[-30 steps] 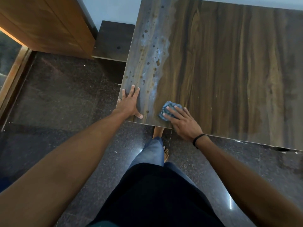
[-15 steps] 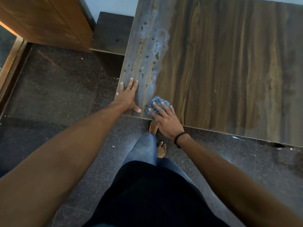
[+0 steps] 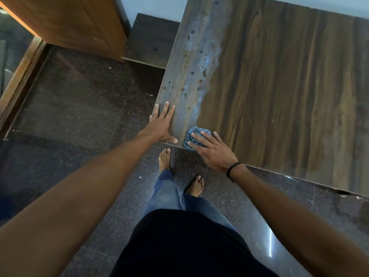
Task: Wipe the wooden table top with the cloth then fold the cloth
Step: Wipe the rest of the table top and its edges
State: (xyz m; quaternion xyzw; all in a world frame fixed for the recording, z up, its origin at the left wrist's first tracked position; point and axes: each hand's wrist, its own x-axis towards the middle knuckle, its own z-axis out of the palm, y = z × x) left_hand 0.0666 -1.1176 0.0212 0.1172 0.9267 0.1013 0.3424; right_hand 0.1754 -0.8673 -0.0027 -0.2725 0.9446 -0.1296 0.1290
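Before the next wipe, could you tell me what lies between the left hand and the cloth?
Only bare, dusty table top separates left hand from cloth, in the head view.

cloth (image 3: 194, 136) partly hidden under right hand (image 3: 212, 149), table top (image 3: 279, 86) cut off right

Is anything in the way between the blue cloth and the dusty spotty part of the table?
Nothing visible. The cloth sits under the right hand at the grey strip; the left hand rests off to the side.
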